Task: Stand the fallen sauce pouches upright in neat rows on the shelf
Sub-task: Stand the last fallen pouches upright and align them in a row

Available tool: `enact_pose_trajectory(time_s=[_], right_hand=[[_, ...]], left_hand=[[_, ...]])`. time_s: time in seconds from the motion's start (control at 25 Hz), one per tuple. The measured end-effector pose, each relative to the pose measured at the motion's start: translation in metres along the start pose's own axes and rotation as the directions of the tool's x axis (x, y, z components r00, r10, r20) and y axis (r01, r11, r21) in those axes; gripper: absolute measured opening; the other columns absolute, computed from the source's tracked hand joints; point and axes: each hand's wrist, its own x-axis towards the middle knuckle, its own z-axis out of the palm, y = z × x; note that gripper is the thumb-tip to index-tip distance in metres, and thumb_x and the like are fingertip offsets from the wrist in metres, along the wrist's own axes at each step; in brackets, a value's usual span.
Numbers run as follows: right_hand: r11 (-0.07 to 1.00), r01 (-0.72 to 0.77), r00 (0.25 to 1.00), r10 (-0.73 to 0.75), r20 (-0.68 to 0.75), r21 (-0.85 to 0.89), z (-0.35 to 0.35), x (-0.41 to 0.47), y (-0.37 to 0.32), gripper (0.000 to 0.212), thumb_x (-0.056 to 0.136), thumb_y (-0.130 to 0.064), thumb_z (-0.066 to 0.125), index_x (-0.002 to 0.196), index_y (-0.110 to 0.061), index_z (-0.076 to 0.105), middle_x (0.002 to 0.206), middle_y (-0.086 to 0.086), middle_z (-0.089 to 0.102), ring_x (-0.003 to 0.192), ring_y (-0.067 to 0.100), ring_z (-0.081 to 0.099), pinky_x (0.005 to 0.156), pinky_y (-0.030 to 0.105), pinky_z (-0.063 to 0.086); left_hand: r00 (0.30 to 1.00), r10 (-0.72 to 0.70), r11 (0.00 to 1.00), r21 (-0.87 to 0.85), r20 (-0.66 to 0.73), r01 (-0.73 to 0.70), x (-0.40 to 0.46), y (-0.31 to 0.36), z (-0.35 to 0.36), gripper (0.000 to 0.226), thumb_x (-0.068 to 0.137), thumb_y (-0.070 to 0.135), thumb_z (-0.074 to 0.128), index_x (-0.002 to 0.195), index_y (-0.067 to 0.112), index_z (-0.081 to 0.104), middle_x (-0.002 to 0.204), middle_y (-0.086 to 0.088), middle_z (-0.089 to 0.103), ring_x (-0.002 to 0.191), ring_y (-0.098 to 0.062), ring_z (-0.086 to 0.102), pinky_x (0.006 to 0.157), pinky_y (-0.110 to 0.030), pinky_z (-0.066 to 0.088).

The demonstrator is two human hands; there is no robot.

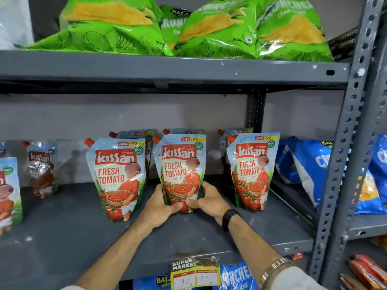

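Three ketchup pouches stand upright in a front row on the grey shelf (62, 227). The middle pouch (181, 164) is gripped at its base from both sides by my left hand (161, 203) and my right hand (206, 198). The left pouch (117, 174) and the right pouch (252, 170) stand free beside it. Behind them more pouches (134, 135) stand, mostly hidden. Further left, another pouch (41, 166) stands near the back wall, and one more pouch (9, 189) is cut off by the left edge.
Green wafer bags (209, 28) fill the shelf above. Blue snack bags (310, 164) lean at the right, past the perforated upright post (343, 164). A price tag (195, 273) hangs on the shelf's front edge. Bare shelf lies between the left pouches and the front row.
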Motion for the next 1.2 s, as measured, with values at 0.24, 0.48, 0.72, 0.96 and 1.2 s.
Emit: enact_pose_trajectory(time_s=[0.24,0.48,0.72,0.96,1.2], right_hand=[[0.999,-0.002,1.0,0.002,-0.004,-0.047,0.0,0.0,0.0,0.058,0.078,-0.008,0.08,0.131,-0.018,0.06,0.127,0.002,0.071,0.121,0.021,0.063,0.11,0.047,0.047],[0.997,0.006,1.0,-0.006,0.003,-0.071,-0.007,-0.009,0.0,0.058,0.08,-0.006,0.079,0.133,-0.018,0.059,0.127,0.001,0.07,0.12,0.019,0.063,0.11,0.045,0.047],[0.998,0.02,1.0,-0.02,0.01,-0.067,-0.011,-0.022,0.0,0.059,0.081,-0.003,0.078,0.135,-0.014,0.058,0.128,0.004,0.069,0.12,0.02,0.063,0.111,0.044,0.047],[0.999,0.018,1.0,-0.017,0.026,-0.037,-0.009,-0.035,-0.004,0.058,0.082,-0.006,0.079,0.133,-0.012,0.054,0.126,0.004,0.068,0.116,0.018,0.063,0.102,0.032,0.049],[0.96,0.186,0.891,-0.255,-0.376,-0.21,-0.01,-0.065,0.0,0.034,0.077,-0.049,0.079,0.078,-0.019,0.063,0.068,-0.009,0.062,0.059,0.0,0.055,0.055,0.013,0.044]], left_hand=[[0.999,0.041,0.999,0.014,0.002,-0.041,0.007,-0.006,-0.001,0.076,0.071,0.023,0.087,0.136,0.024,0.047,0.131,0.001,0.067,0.121,-0.019,0.063,0.111,-0.048,0.046],[0.997,0.074,0.997,0.038,-0.014,-0.073,-0.003,-0.004,0.003,0.077,0.064,0.033,0.088,0.13,0.029,0.049,0.129,0.003,0.069,0.119,-0.018,0.065,0.108,-0.048,0.048],[0.996,0.088,0.994,0.064,-0.031,-0.085,-0.01,-0.005,0.009,0.075,0.067,0.033,0.088,0.13,0.026,0.049,0.129,0.002,0.068,0.119,-0.019,0.064,0.107,-0.048,0.049],[0.997,0.075,0.994,0.081,0.02,-0.077,-0.022,0.003,0.005,0.077,0.074,0.032,0.086,0.137,0.021,0.044,0.132,0.001,0.065,0.121,-0.02,0.062,0.109,-0.046,0.047],[0.986,0.16,0.962,0.231,-0.042,-0.146,-0.058,-0.013,-0.039,0.039,0.076,0.04,0.083,0.109,0.026,0.068,0.105,0.008,0.071,0.098,-0.007,0.068,0.092,-0.031,0.057]])
